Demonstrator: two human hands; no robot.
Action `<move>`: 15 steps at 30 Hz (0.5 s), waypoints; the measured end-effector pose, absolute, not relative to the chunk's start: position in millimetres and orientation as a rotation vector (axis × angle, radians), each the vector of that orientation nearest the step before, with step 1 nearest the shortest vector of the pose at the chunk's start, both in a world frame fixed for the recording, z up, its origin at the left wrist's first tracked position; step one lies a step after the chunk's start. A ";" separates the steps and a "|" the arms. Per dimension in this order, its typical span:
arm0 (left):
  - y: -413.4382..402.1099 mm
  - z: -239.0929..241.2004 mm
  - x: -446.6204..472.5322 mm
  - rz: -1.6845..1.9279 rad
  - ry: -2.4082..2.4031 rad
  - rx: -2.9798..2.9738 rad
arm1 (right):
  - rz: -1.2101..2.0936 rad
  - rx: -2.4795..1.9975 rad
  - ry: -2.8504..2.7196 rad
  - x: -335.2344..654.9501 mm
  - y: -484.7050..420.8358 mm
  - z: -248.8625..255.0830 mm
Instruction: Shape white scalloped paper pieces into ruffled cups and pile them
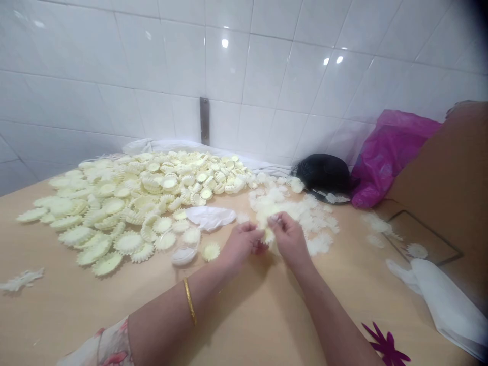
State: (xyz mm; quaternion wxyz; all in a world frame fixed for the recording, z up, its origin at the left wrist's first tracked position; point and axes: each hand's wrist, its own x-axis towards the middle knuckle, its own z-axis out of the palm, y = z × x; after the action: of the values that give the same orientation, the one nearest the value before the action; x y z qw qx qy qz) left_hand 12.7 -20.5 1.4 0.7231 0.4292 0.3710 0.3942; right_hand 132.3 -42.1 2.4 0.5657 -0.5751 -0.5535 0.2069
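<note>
Near the middle of the table, my left hand (244, 243) pinches a small pale yellow scalloped disc (268, 236) at its edge. My right hand (290, 239) is closed at the disc's other side, thumb and finger pressed together. A tiny whitish bit shows at its fingertips, too small to name. Behind the hands lie loose, thin, whitish toothed pieces (312, 221). A heap of pale yellow scalloped discs (152, 178) spreads to the left. One single disc (211, 251) rests beside my left wrist, close to a small clear dish (184, 255) with white contents.
A crumpled white sheet (210, 217) lies before the heap. Against the tiled wall are a black rounded object (323, 172) and a pink plastic bag (392, 152). A cardboard box (450, 198) stands at right, with white paper (448, 300) and a magenta petalled cutout (387, 344) nearer me.
</note>
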 end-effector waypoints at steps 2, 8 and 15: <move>-21.0 -0.2 12.8 0.842 0.818 0.961 | 0.335 -1.426 -1.405 129.2 -44.0 1.9; -24.4 -5.1 14.8 0.793 0.808 1.117 | 0.237 -1.525 -1.513 128.3 -43.2 -1.2; -29.3 1.3 15.6 0.812 0.790 1.197 | 0.174 -1.557 -1.398 134.7 -39.2 1.0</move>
State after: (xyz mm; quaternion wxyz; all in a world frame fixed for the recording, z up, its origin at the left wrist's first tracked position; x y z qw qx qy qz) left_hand 15.6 -29.3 1.3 0.6793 0.5329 0.3518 0.3618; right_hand 134.7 -39.2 1.0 0.4975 -0.6432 -0.5776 0.0718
